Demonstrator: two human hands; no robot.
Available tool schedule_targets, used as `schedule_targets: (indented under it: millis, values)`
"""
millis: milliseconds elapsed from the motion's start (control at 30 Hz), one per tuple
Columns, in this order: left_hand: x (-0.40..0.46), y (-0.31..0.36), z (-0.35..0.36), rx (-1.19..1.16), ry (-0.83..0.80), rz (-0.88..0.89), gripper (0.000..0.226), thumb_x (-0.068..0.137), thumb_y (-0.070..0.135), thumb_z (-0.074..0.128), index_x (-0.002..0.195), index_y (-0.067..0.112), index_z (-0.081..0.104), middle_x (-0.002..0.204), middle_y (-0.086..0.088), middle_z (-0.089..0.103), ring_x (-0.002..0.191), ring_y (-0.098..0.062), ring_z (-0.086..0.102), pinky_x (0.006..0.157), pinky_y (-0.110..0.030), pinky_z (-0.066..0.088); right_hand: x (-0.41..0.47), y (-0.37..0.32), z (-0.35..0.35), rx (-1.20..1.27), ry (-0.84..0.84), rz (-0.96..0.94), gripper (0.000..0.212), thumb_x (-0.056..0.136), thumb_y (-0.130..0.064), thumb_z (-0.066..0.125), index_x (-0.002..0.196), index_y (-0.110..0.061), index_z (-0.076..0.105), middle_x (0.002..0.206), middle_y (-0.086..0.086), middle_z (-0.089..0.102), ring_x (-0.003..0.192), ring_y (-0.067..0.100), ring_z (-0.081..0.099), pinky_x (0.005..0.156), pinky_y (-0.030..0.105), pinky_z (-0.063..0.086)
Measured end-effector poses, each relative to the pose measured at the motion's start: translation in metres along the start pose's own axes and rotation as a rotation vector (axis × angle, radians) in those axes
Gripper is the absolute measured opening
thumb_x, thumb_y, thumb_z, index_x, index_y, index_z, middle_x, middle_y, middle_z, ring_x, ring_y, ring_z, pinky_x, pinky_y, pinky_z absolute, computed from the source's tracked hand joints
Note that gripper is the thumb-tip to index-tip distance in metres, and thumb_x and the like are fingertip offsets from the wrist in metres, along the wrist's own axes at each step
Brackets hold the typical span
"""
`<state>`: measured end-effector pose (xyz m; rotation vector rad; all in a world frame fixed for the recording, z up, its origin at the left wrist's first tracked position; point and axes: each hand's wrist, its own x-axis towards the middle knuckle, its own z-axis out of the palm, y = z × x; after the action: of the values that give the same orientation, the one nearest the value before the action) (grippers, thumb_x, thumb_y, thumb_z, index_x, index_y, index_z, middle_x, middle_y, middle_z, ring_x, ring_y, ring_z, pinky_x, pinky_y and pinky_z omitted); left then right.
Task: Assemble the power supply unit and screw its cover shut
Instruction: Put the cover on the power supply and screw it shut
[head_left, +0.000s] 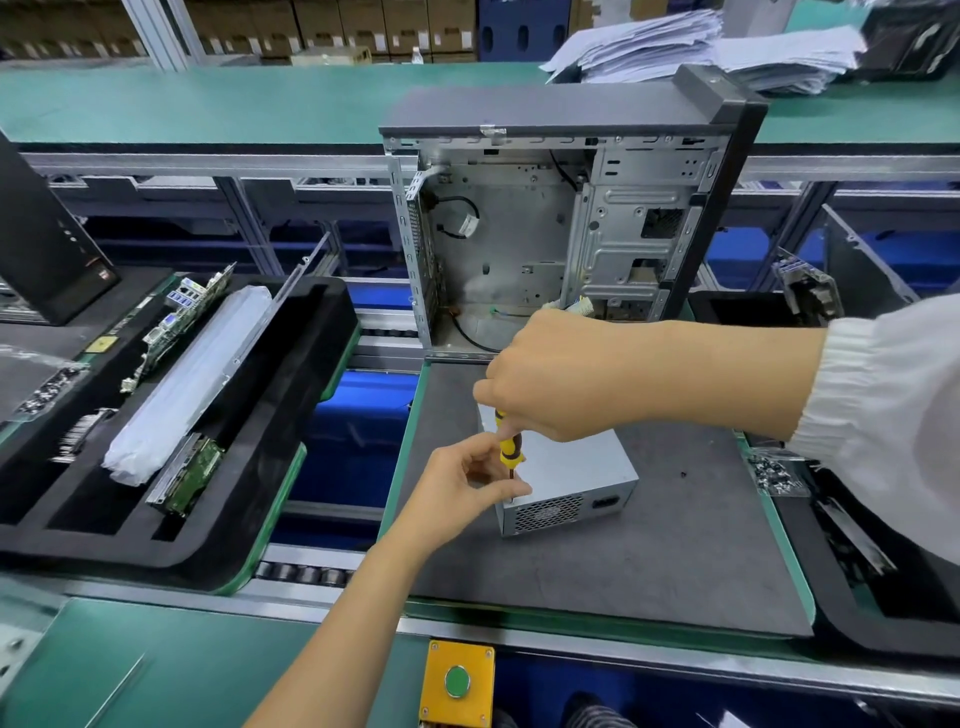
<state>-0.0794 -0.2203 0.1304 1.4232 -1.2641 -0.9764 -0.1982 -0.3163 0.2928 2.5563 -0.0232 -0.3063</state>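
At six o'clock of the open computer case (561, 234), the power supply unit (569, 483) lies on the grey mat (649, 561), the right hand (561, 379) grasping an upright yellow screwdriver (508, 447) whose shaft the left hand (462, 493) pinches.

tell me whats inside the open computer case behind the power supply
The computer case shows bare metal panels, a drive cage and loose black cables. Its lower front is hidden by the right hand.
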Motion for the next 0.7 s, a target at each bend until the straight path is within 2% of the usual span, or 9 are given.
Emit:
schedule_targets:
  millis: [100, 167, 233, 333, 400, 500, 600, 633, 700]
  values:
    - [0.001, 0.001, 0.002, 0.032, 0.081, -0.003, 0.027, 0.073, 0.009, 0.084, 0.073, 0.034, 0.073, 0.076, 0.002, 0.072, 0.074, -0.013, 0.067, 0.076, -0.018, 0.052, 0.005, -0.002, -0.002, -0.022, 0.041, 0.014, 0.038, 0.099, -0.046, 0.032, 0.082, -0.017, 0.049, 0.057, -0.004, 0.030, 0.044, 0.015, 0.025, 0.043, 0.025, 0.013]
    - [0.001, 0.004, 0.001, 0.057, 0.088, -0.014, 0.013, 0.073, 0.010, 0.084, 0.073, 0.018, 0.073, 0.076, -0.001, 0.072, 0.076, -0.018, 0.067, 0.077, -0.022, 0.054, 0.005, -0.003, -0.001, -0.001, 0.049, 0.043, 0.046, 0.099, -0.049, 0.027, 0.083, -0.016, 0.054, 0.058, -0.003, 0.033, 0.047, 0.019, 0.032, 0.043, 0.025, 0.014]
    - [0.001, 0.008, 0.001, 0.049, 0.085, -0.033, 0.012, 0.074, 0.009, 0.083, 0.071, 0.014, 0.072, 0.076, -0.003, 0.073, 0.078, -0.021, 0.067, 0.078, -0.023, 0.053, 0.005, -0.004, 0.001, 0.017, 0.054, 0.074, 0.050, 0.099, -0.050, 0.022, 0.082, -0.015, 0.055, 0.058, -0.002, 0.033, 0.048, 0.021, 0.032, 0.044, 0.026, 0.012]
    - [0.001, 0.010, 0.001, 0.065, 0.072, -0.050, 0.018, 0.075, 0.007, 0.082, 0.068, 0.020, 0.072, 0.071, 0.005, 0.073, 0.072, -0.009, 0.066, 0.076, -0.020, 0.053, 0.002, -0.005, 0.002, 0.036, 0.054, 0.103, 0.050, 0.099, -0.051, 0.021, 0.071, -0.016, 0.042, 0.053, -0.001, 0.027, 0.043, 0.016, 0.022, 0.045, 0.025, 0.013]
    - [-0.001, 0.009, 0.001, 0.058, 0.060, -0.054, 0.020, 0.075, 0.006, 0.081, 0.067, 0.021, 0.072, 0.070, 0.008, 0.072, 0.070, -0.003, 0.065, 0.073, -0.014, 0.051, 0.001, -0.006, 0.002, 0.039, 0.048, 0.114, 0.056, 0.098, -0.053, 0.020, 0.062, -0.013, 0.034, 0.052, 0.000, 0.028, 0.043, 0.015, 0.023, 0.045, 0.025, 0.015]
    - [-0.002, 0.007, 0.000, 0.055, 0.070, -0.058, 0.017, 0.076, 0.007, 0.081, 0.069, 0.019, 0.072, 0.074, 0.002, 0.073, 0.071, -0.004, 0.065, 0.073, -0.015, 0.051, 0.003, -0.010, 0.000, 0.035, 0.043, 0.124, 0.059, 0.097, -0.057, 0.019, 0.057, -0.014, 0.025, 0.053, 0.000, 0.030, 0.043, 0.016, 0.025, 0.045, 0.024, 0.016]
    - [-0.003, 0.008, 0.000, 0.058, 0.074, -0.059, 0.022, 0.077, 0.009, 0.081, 0.072, 0.029, 0.073, 0.077, 0.006, 0.071, 0.074, -0.008, 0.064, 0.079, -0.028, 0.053, 0.005, -0.012, -0.003, 0.066, 0.040, 0.149, 0.057, 0.096, -0.057, 0.024, 0.061, -0.013, 0.033, 0.055, -0.001, 0.028, 0.046, 0.018, 0.037, 0.043, 0.024, 0.018]
    - [-0.005, 0.009, 0.000, 0.051, 0.069, -0.048, 0.028, 0.078, 0.007, 0.080, 0.074, 0.035, 0.074, 0.078, 0.005, 0.071, 0.074, -0.010, 0.064, 0.080, -0.029, 0.053, 0.005, -0.014, -0.004, 0.078, 0.032, 0.148, 0.052, 0.097, -0.055, 0.028, 0.068, -0.013, 0.041, 0.057, -0.002, 0.028, 0.051, 0.021, 0.042, 0.043, 0.025, 0.018]
    - [-0.006, 0.013, 0.000, 0.039, 0.059, -0.026, 0.037, 0.079, 0.004, 0.078, 0.078, 0.041, 0.075, 0.080, -0.005, 0.072, 0.076, -0.013, 0.065, 0.082, -0.031, 0.052, 0.004, -0.019, -0.005, 0.134, 0.002, 0.117, 0.032, 0.097, -0.044, 0.040, 0.089, -0.016, 0.051, 0.064, -0.002, 0.033, 0.060, 0.024, 0.042, 0.044, 0.026, 0.021]
